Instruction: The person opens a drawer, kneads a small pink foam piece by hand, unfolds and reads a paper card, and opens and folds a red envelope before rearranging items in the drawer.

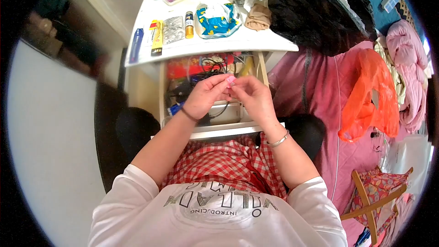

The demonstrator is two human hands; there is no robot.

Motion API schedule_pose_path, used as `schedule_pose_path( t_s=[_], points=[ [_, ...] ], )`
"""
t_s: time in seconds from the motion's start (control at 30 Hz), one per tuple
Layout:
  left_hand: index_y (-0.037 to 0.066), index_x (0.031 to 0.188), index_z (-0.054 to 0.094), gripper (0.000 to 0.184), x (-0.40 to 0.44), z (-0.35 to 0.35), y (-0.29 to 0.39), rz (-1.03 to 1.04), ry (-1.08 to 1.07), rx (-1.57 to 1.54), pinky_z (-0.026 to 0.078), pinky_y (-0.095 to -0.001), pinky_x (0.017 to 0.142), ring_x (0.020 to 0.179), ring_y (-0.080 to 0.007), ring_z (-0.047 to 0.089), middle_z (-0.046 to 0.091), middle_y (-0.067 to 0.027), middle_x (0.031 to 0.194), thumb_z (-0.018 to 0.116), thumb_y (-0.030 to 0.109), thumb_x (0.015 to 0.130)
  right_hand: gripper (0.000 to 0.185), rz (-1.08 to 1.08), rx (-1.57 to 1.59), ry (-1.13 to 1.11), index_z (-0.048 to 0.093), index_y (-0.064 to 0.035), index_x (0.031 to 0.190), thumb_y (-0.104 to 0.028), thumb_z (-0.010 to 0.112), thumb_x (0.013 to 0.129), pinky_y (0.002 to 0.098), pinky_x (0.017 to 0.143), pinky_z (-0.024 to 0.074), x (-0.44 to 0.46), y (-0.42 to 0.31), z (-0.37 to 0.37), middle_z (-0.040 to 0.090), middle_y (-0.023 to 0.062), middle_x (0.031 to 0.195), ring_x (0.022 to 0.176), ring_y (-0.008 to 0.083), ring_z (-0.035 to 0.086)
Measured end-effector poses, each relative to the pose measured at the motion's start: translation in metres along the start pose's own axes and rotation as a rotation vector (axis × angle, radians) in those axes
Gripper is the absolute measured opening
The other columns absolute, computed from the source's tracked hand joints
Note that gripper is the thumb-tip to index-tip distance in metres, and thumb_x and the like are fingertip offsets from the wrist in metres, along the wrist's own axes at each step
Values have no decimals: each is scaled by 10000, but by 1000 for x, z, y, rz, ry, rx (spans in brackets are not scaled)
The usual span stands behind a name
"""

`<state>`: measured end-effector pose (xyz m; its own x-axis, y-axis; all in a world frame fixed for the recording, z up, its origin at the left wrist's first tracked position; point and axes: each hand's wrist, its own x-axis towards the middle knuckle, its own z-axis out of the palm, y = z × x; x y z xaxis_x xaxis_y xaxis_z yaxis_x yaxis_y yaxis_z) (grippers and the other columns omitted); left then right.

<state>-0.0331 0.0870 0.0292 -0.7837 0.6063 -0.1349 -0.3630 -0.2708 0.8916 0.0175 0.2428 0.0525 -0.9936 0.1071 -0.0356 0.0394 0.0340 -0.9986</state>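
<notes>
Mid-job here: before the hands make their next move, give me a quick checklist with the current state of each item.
1. Small pink object in hand: ok, held at the fingers of the left hand and right hand.
2. Object's details: cannot tell, too small and partly covered.
3. White-fronted wooden drawer open: ok, pulled out beneath the hands.
4. Clear landing if something drops: not ok, tangled thin black cables and other clutter fill much of the drawer; a small piece could get lost.
5. Hands clear of the blue plastic packet with yellow shapes: ok, it lies apart on the white desktop.
</notes>
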Motion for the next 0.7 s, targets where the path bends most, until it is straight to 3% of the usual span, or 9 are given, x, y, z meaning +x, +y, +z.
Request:
schedule_pose_path(
  t_s=[0.13,0.27,0.33,0.7],
  points=[
    [19,1152,568,280,1,2,-5,119,135,249,495,-227,731,894,-88,580,606,-42,1042,534,162,913,100,-81,-215,42,602,-7,908,-66,611,828,246,651,486,-2,1,2,637,70,775,709,120,599],
    [13,1123,587,262,1,2,-6,113,138,269,497,-221,731,853,-84,588,628,-38,990,552,149,902,119,-50,-235,-23,572,-3,970,-27,579,854,208,673,487,-1,-1,1,626,32,842,782,85,601],
    [10,1119,590,257,0,4,-5,100,142,258,497,-219,733,818,-83,593,639,-31,955,554,139,899,116,-80,-151,28,606,-6,921,-70,614,825,256,651,493,0,3,2,641,88,778,705,142,611],
    [-6,1123,584,253,1,-1,-6,105,135,214,503,-224,738,811,-87,597,636,-46,985,551,71,884,120,-174,-263,42,601,-8,915,-19,611,796,278,651,497,-1,2,4,623,115,811,711,190,619]
  ],
)
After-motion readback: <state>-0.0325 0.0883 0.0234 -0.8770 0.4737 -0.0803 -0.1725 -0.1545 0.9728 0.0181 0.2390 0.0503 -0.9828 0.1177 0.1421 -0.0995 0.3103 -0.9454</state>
